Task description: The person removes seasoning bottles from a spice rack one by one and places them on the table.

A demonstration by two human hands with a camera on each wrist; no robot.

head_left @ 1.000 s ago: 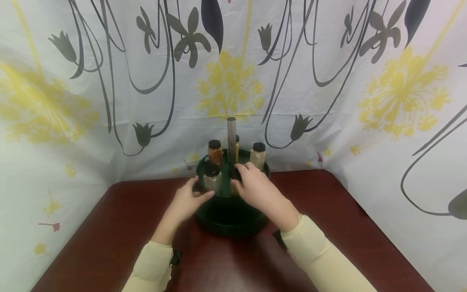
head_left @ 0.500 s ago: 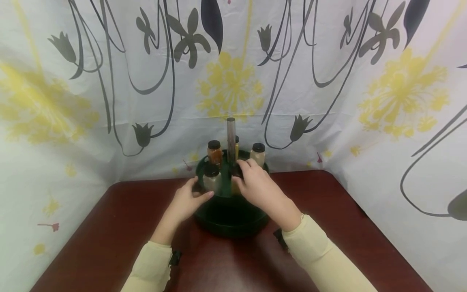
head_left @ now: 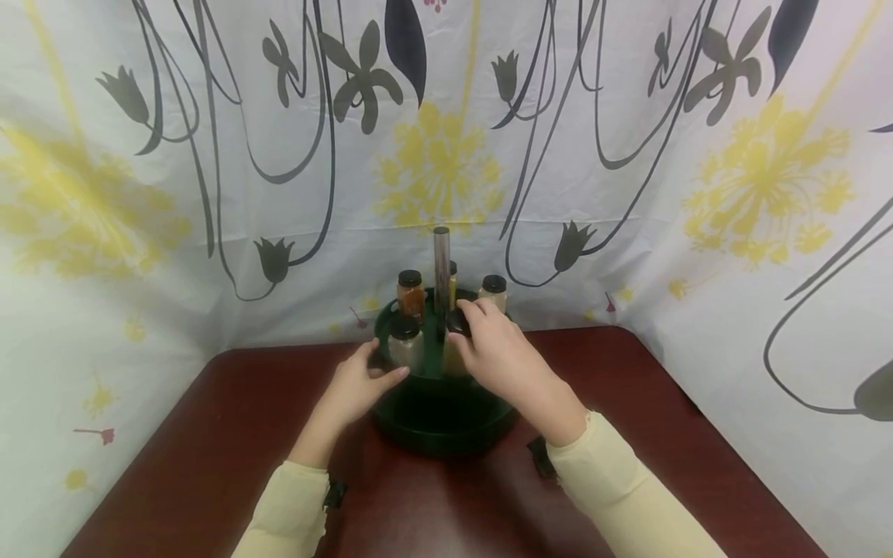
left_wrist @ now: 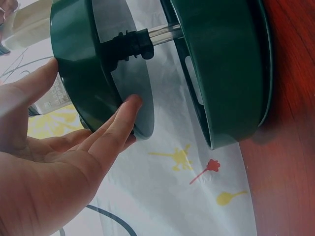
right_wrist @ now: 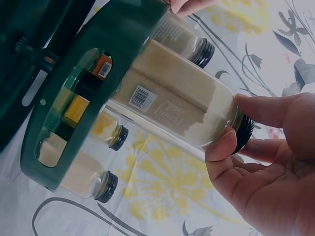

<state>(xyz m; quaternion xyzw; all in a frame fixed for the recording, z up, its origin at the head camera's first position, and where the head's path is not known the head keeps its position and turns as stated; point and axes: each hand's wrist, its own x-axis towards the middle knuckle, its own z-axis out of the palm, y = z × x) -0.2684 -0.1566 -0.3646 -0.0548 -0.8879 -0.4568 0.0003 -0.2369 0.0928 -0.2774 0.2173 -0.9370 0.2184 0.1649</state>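
A green two-tier round spice rack [head_left: 439, 415] stands on the table, a clear pole rising from its middle. My left hand [head_left: 352, 384] holds the upper tier at its left, thumb at the wall's upper edge and fingers at the lower edge [left_wrist: 118, 123]. My right hand [head_left: 508, 356] pinches a spice jar [right_wrist: 170, 93] of beige powder just below and around its black lid. The jar stands upright at the front right of the upper tier, its base hidden behind the tier's wall. Another pale jar [head_left: 406, 349] stands close to my left hand.
Farther back on the upper tier are an orange-brown jar [head_left: 411, 298], a yellow jar [right_wrist: 106, 125] and a cream jar [head_left: 494, 293]. The clear pole [head_left: 443, 271] stands among them. Beneath lies a dark red table [head_left: 279, 434], with a flower-print curtain [head_left: 593, 194] around it.
My right hand has shifted slightly right with the spice jar, whose black lid now shows farther from the pole. My left hand has stayed at the tier's edge.
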